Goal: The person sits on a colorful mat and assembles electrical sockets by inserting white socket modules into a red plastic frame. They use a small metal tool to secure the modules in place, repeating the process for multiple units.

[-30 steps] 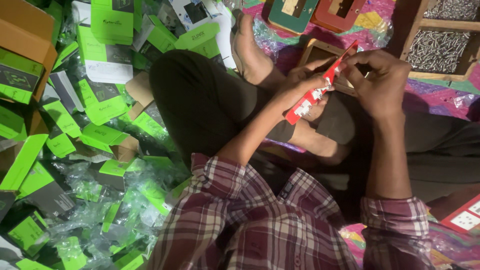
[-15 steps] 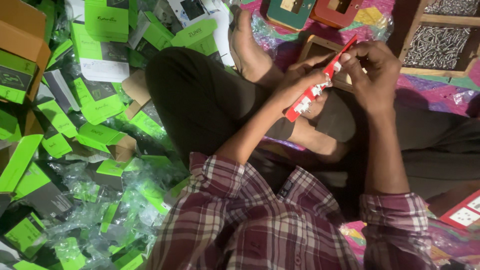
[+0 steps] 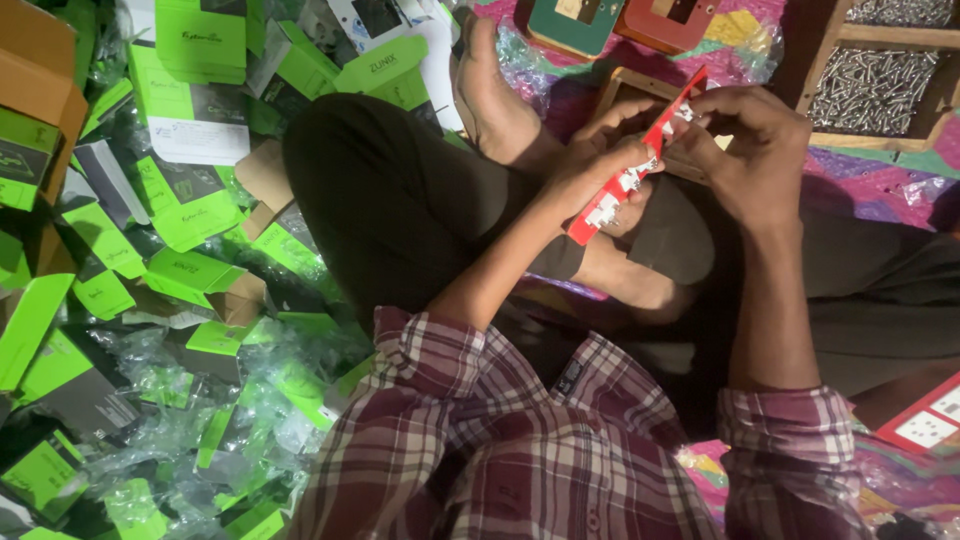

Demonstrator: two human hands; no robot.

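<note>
— Where's the red strip, and how does it lie?

— The red plastic strip (image 3: 640, 160) sits in the upper middle of the frame, over the person's crossed legs. Its long axis runs on a diagonal: one end points to the upper right, the other to the lower left. White inserts show along its face.

— And the hands?

— The left hand (image 3: 590, 165) is curled around the lower half of the strip, fingers closed on it. The right hand (image 3: 750, 150) is bent over the upper end, fingertips pinched at it; whether they grip the strip itself or something small on it is too hard to tell.

— Packaging around?

— Green and white cartons (image 3: 190, 60), flat and rectangular, fill the left half of the frame, mixed with crumpled clear plastic bags (image 3: 200, 420) toward the lower left. A brown cardboard box (image 3: 40, 70) stands at the upper left edge. At the top middle lie a teal square plate (image 3: 570, 25) and an orange-red one (image 3: 680, 15). A wooden tray of silver screws (image 3: 880, 90) is in the upper right corner, and a red-edged white socket plate (image 3: 925, 425) at the lower right edge.
</note>
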